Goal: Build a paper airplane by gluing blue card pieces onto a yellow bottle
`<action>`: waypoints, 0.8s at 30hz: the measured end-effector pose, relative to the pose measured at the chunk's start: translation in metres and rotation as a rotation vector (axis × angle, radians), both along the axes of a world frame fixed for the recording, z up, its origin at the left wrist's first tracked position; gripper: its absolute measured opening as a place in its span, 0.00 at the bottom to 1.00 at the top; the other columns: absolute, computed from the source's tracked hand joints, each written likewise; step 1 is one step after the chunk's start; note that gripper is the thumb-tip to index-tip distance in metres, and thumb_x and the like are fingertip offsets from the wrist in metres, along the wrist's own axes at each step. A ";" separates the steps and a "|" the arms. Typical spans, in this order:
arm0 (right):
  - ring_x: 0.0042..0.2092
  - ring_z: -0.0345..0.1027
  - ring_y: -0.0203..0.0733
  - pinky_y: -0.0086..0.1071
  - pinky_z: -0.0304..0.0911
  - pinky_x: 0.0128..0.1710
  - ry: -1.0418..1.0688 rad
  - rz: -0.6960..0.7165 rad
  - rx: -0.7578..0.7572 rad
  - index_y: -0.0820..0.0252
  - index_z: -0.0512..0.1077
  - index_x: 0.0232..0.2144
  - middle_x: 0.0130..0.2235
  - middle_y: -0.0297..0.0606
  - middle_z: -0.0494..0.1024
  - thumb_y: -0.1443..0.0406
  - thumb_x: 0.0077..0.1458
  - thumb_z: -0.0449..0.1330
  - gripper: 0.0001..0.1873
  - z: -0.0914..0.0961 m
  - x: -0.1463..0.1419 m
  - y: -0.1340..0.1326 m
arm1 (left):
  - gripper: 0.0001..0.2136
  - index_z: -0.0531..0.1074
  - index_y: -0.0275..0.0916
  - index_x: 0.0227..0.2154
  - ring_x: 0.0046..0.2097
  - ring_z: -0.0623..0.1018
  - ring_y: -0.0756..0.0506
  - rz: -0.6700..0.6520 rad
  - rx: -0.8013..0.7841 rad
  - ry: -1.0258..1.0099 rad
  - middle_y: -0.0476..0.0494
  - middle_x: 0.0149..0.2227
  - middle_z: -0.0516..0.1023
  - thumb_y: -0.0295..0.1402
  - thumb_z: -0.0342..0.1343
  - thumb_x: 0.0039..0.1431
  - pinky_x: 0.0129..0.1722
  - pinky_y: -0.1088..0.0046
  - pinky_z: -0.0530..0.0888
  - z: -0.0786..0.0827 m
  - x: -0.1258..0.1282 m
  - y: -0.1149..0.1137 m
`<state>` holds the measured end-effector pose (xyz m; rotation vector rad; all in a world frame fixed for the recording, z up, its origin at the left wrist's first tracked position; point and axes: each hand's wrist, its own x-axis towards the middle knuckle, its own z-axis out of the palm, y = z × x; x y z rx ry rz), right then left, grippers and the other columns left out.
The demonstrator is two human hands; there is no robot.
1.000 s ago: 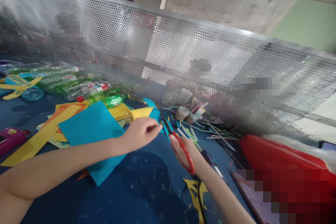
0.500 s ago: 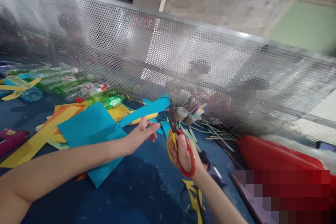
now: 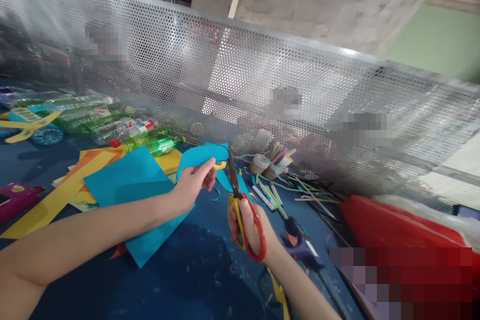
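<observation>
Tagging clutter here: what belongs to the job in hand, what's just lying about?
In use:
- scissors, in the right hand
- curved blue piece, in the left hand

Apparently just lying about:
- plastic bottles
- yellow strip
- glue gun

The left hand [image 3: 193, 185] holds a curved blue paper strip [image 3: 195, 156], while the right hand [image 3: 252, 224] grips red-and-yellow-handled scissors [image 3: 237, 191], their blades at the strip's end. A blue sheet [image 3: 131, 187] lies beneath the left forearm on the desk [image 3: 180, 285]; plastic bottles [image 3: 163, 146] lie near a perforated metal panel [image 3: 150, 45].
</observation>
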<state>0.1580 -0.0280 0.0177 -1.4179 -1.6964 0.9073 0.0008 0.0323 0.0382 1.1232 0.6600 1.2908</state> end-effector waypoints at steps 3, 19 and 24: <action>0.24 0.67 0.37 0.29 0.63 0.26 -0.027 0.068 -0.001 0.60 0.63 0.20 0.22 0.37 0.72 0.44 0.56 0.37 0.31 0.000 -0.001 0.000 | 0.18 0.66 0.37 0.17 0.21 0.63 0.53 0.025 -0.037 0.002 0.51 0.18 0.63 0.47 0.55 0.50 0.21 0.75 0.60 0.000 0.001 0.000; 0.38 0.70 0.46 0.38 0.64 0.41 0.022 0.060 0.017 0.60 0.70 0.30 0.35 0.44 0.76 0.43 0.55 0.37 0.32 0.000 0.002 0.002 | 0.20 0.63 0.37 0.15 0.21 0.61 0.53 -0.018 0.010 0.135 0.51 0.18 0.62 0.46 0.51 0.54 0.24 0.73 0.59 -0.003 0.005 -0.009; 0.36 0.70 0.44 0.36 0.65 0.39 0.054 0.057 0.029 0.59 0.69 0.29 0.34 0.43 0.75 0.44 0.56 0.38 0.31 0.000 0.002 0.001 | 0.20 0.62 0.38 0.14 0.21 0.62 0.52 -0.016 0.030 0.181 0.51 0.16 0.61 0.46 0.49 0.55 0.25 0.73 0.59 -0.007 0.005 -0.008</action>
